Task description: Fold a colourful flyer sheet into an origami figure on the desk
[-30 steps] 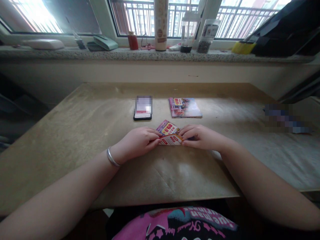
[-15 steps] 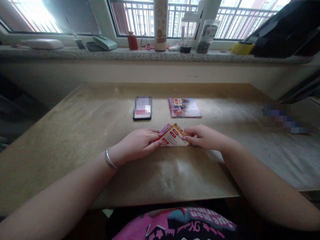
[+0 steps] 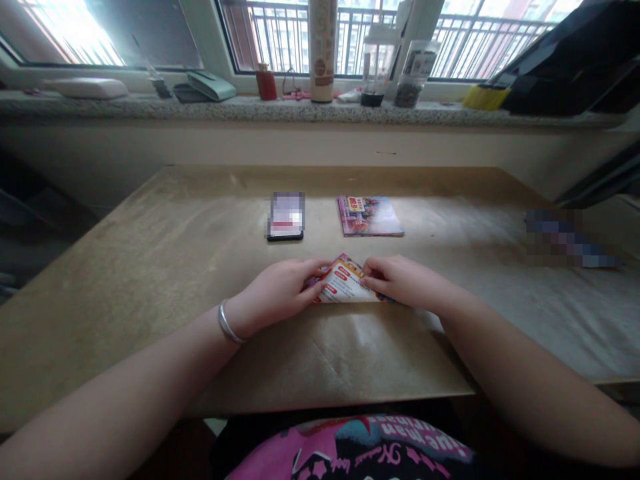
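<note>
A small printed flyer, white and orange with red labels, lies folded on the brown tabletop between my hands. My left hand, with a silver bracelet on its wrist, pinches the flyer's left side with curled fingers. From the other side my right hand presses its fingertips on the right edge of the fold. A second flyer, pink and blue, lies flat farther back. To its left rests a black phone.
A stone windowsill behind the table carries a tall tube, jars, a red cup and a green case. A dark object leans at the far right. The table's near edge is close to my lap.
The upper flap of the flyer has been folded down toward me; its pink printed face is now mostly hidden and the white-orange side shows. Both hands stayed in place on it.
</note>
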### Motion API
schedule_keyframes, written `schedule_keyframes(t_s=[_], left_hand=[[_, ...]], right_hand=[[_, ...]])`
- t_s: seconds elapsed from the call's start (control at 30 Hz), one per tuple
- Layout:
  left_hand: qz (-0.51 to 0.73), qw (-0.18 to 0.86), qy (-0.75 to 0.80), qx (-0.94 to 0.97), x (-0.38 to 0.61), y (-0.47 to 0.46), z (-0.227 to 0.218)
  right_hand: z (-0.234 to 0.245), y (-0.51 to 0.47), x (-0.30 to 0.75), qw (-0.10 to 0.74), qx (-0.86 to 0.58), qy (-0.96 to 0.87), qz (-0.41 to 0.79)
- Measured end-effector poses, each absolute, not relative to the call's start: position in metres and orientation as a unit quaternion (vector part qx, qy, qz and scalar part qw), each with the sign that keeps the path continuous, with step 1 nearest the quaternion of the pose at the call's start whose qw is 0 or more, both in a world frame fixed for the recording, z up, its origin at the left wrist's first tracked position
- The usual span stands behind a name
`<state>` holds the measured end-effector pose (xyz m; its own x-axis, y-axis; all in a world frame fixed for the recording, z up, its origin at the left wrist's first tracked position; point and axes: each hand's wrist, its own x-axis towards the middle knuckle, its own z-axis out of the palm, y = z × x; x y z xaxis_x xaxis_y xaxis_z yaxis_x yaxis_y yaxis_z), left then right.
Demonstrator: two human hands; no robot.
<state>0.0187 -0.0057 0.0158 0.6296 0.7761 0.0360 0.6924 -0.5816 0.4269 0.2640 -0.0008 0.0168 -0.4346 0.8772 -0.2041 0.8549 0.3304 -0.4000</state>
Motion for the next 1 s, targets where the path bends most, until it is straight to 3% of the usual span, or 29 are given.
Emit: schedule_keyframes(t_s=[0.5, 1.0], left_hand=[[0.124, 0.073, 0.356, 0.923, 0.023, -0.009, 0.007], [0.053, 0.018, 0.330, 0.942, 0.023, -0.008, 0.003]], right_hand=[[0.015, -0.001, 0.262, 0.044, -0.565, -0.795, 0.218], [0.012, -0.001, 0.259, 0.066, -0.584, -0.784, 0.200]])
